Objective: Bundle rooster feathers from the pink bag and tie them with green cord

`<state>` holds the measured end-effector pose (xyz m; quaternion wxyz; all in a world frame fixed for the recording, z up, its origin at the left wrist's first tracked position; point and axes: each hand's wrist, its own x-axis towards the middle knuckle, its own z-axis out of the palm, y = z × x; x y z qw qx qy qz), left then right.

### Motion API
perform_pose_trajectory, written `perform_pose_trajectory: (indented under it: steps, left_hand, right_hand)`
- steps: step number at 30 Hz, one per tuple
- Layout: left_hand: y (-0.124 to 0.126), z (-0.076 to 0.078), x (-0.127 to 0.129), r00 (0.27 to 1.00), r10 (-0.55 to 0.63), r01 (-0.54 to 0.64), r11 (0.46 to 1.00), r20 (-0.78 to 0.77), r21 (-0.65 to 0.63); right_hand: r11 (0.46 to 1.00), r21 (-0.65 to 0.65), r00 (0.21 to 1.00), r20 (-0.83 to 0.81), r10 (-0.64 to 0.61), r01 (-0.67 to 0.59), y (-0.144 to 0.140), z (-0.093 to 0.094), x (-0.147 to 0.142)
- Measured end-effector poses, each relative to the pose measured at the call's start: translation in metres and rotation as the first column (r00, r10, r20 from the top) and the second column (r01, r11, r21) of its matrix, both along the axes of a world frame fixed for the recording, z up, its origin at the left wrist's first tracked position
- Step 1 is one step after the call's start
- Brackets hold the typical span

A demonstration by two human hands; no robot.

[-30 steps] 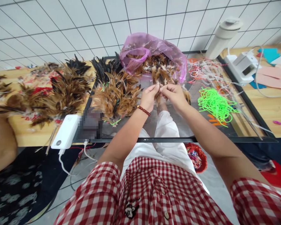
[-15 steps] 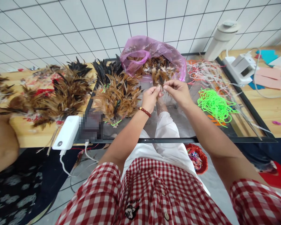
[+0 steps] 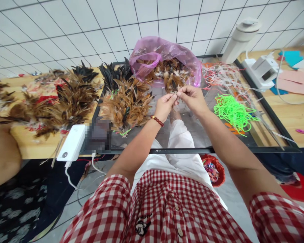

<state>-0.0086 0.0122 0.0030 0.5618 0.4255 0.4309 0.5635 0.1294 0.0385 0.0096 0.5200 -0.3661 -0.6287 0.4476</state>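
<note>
A: What are the hands doing in the head view?

B: The left hand (image 3: 164, 106), with a dark red beaded bracelet (image 3: 157, 120) at its wrist, pinches the pale quill ends of a small tuft of brown feathers (image 3: 171, 85) between thumb and forefinger.

A: And the right hand (image 3: 192, 98)?

B: Its thumb and forefinger are pressed together at the same quill ends, fingertips meeting the left's. I can't tell exactly what each fingertip grips.

A: So where is the tuft?

B: Just at 12 o'clock from the fingertips, above the glass-topped table with its black frame (image 3: 167, 151). It overlaps the feathers in the purple plastic bag (image 3: 182, 54) behind, so its far edge is hard to make out.

A: What lies around them?

B: A pile of brown and black feathers (image 3: 129, 101) at 9 o'clock, and a white power bank (image 3: 72, 143) at 8, farther out. Neon green cords (image 3: 233, 113) lie tangled just past 3, clear and reddish strips (image 3: 225, 76) at 2.

A: Farther off?

B: A white bottle (image 3: 240, 40) between 1 and 2, and a red basket (image 3: 220, 172) below table level at 5.
</note>
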Motion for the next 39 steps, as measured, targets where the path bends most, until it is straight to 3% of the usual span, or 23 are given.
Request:
perform_pose_trajectory:
  steps: [7,14,18,21,24,26,28,30,32,35,39]
  left_hand:
    - [-0.003,0.003,-0.001,0.994,-0.083,0.085,0.996,0.071,-0.030]
    - [-0.005,0.004,-0.004,0.949,-0.254,0.272,0.959,0.187,-0.075]
    - [-0.007,0.001,0.002,0.943,-0.262,0.284,0.955,0.204,-0.088]
    - [-0.004,0.000,0.007,0.966,-0.182,0.194,0.980,0.183,-0.052]
    - [0.004,0.003,0.002,0.976,0.020,-0.034,0.998,0.215,0.059]
    - [0.010,0.004,-0.006,0.954,0.203,-0.235,0.964,0.221,0.128]
    - [0.016,0.002,-0.016,0.900,0.389,-0.423,0.887,0.195,0.184]
    - [0.021,-0.003,-0.024,0.852,0.501,-0.524,0.820,0.153,0.232]
    - [0.024,-0.009,-0.027,0.837,0.526,-0.547,0.803,0.151,0.237]
    - [0.026,-0.014,-0.026,0.839,0.493,-0.535,0.824,0.230,0.187]
    - [0.026,-0.008,-0.024,0.813,0.502,-0.549,0.830,0.296,0.099]
  right_hand:
    - [0.991,-0.093,0.992,-0.066,-0.104,0.098,0.010,-0.003,0.004]
    - [0.957,-0.200,0.975,-0.124,0.187,-0.209,0.002,-0.002,0.004]
    - [0.977,-0.129,0.979,-0.136,0.153,-0.171,-0.003,0.001,0.002]
    - [0.993,-0.070,0.991,-0.104,0.083,-0.091,0.002,0.002,0.004]
    - [0.987,0.074,0.989,-0.058,-0.139,0.143,0.014,0.000,0.014]
    - [0.946,0.162,0.959,-0.005,-0.282,0.279,0.022,-0.003,0.024]
    - [0.921,0.207,0.927,0.109,-0.358,0.331,0.027,-0.006,0.031]
    - [0.913,0.280,0.876,0.301,-0.376,0.296,0.027,-0.010,0.032]
    - [0.935,0.337,0.796,0.533,-0.286,0.110,0.025,-0.012,0.025]
    - [0.925,0.360,0.551,0.799,-0.239,-0.120,0.021,-0.009,0.003]
    - [0.910,0.348,0.230,0.927,-0.297,-0.227,0.020,0.002,-0.025]
